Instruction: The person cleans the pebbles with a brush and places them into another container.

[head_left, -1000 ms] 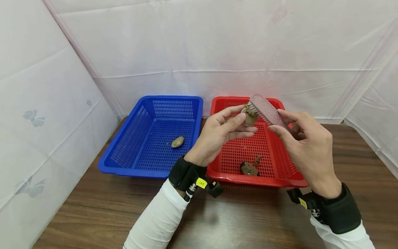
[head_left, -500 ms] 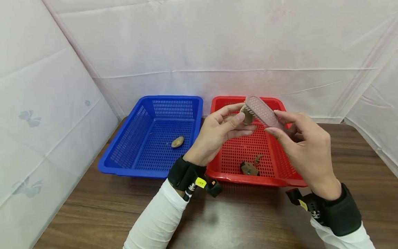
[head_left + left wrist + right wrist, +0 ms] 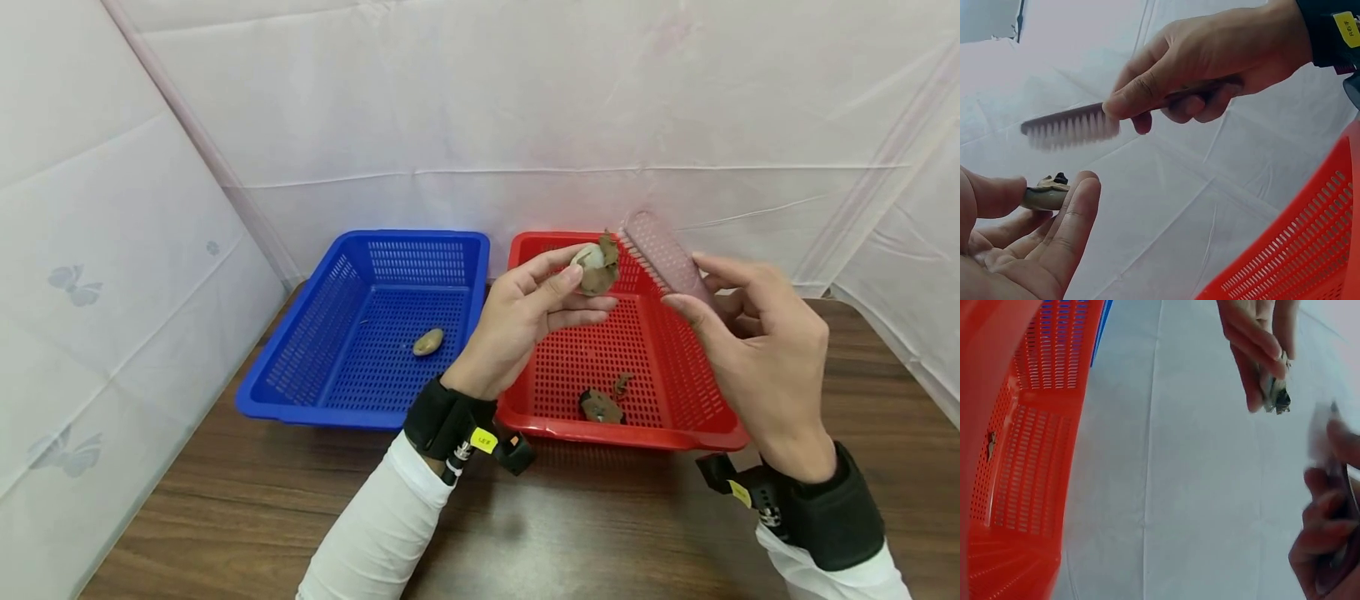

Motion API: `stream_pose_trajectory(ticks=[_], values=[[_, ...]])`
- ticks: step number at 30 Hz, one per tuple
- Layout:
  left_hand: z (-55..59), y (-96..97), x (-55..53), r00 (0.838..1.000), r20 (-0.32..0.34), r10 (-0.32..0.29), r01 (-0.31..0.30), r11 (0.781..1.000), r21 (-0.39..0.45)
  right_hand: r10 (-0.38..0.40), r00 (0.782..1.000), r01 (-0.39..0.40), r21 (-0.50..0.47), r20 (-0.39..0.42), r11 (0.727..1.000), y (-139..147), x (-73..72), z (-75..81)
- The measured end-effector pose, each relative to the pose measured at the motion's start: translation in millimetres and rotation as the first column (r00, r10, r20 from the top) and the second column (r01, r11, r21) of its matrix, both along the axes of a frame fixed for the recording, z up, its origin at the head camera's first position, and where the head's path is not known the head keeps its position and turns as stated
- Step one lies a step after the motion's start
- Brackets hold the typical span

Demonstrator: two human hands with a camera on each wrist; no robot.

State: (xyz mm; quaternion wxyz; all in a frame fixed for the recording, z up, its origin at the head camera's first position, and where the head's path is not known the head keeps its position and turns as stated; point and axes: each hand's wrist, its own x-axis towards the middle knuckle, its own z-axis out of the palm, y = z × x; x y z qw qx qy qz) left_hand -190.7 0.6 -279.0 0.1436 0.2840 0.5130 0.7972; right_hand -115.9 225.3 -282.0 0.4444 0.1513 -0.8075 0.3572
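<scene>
Over the red basket [image 3: 622, 434], my left hand [image 3: 521, 312] pinches a clam [image 3: 591, 260] between thumb and fingers. Its shell shows pale grey-green on one part, with brown mud caked over the rest and a loose flap of mud standing up. My right hand [image 3: 768, 358] grips a pink scrub brush [image 3: 663, 250] by the handle, a little right of the clam. In the left wrist view, the white bristles [image 3: 1072, 130] face down above the clam [image 3: 1046, 199], with a gap between. The brush [image 3: 1329, 440] is blurred in the right wrist view.
A mud-covered clam [image 3: 600, 407] and a brown crumb of mud [image 3: 622, 383] lie in the red basket. To its left stands a blue basket [image 3: 322, 414] holding one tan clam [image 3: 428, 342]. Both sit on a wooden table [image 3: 225, 508], with white sheeting [image 3: 450, 108] behind.
The brush was against the clam, moved slightly left, then came away to the right. More pale shell now shows, and the mud flap sticks up. The left hand stays nearly still.
</scene>
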Motion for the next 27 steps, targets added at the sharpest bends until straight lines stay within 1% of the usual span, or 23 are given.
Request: stream_pose_trajectory(ticks=[3, 6, 11, 15, 18, 20, 24, 25, 27], values=[[0.1, 0.3, -0.5, 1.0, 0.004, 0.006, -0.006, 1.0, 0.003, 0.029, 1.0, -0.029, 0.047, 0.003, 0.998, -1.3, -1.1, -1.3], [0.2, 0.8, -0.5, 1.0, 0.008, 0.007, -0.007, 1.0, 0.006, 0.006, 1.0, -0.006, 0.074, 0.001, 0.997, -1.0, -3.9, -4.0], [0.1, 1.4, -0.3, 1.0, 0.006, 0.007, -0.007, 1.0, 0.004, -0.046, 0.998, 0.047, 0.04, -0.03, 0.998, 0.9, -8.1, -7.8], [-0.4, 0.4, -0.4, 1.0, 0.01, 0.015, -0.015, 1.0, 0.016, -0.08, 0.996, 0.081, 0.022, -0.044, 0.996, 2.2, -8.6, -7.0], [-0.9, -0.4, -0.7, 0.999, 0.017, 0.031, -0.032, 0.999, 0.018, -0.06, 0.997, 0.06, 0.001, -0.041, 0.998, 2.9, -5.3, -4.5], [-1.3, -0.6, -1.0, 0.999, 0.013, 0.038, -0.039, 0.999, 0.011, -0.017, 0.999, 0.017, 0.001, -0.039, 1.0, 2.3, -2.6, -3.0], [-1.3, -0.6, -0.5, 0.999, -0.017, 0.039, -0.039, 0.999, -0.005, 0.041, 0.999, -0.039, 0.08, -0.023, 0.996, -1.3, -1.9, -3.2], [-1.2, -0.7, -0.3, 0.999, -0.022, 0.04, -0.04, 0.999, -0.004, 0.045, 0.999, -0.043, 0.098, -0.022, 0.994, -2.0, -2.8, -4.0], [-1.0, -0.8, 0.3, 0.999, -0.026, 0.043, -0.043, 0.999, 0.0, 0.023, 1.0, -0.02, 0.126, -0.02, 0.992, -1.8, -5.1, -6.1]])
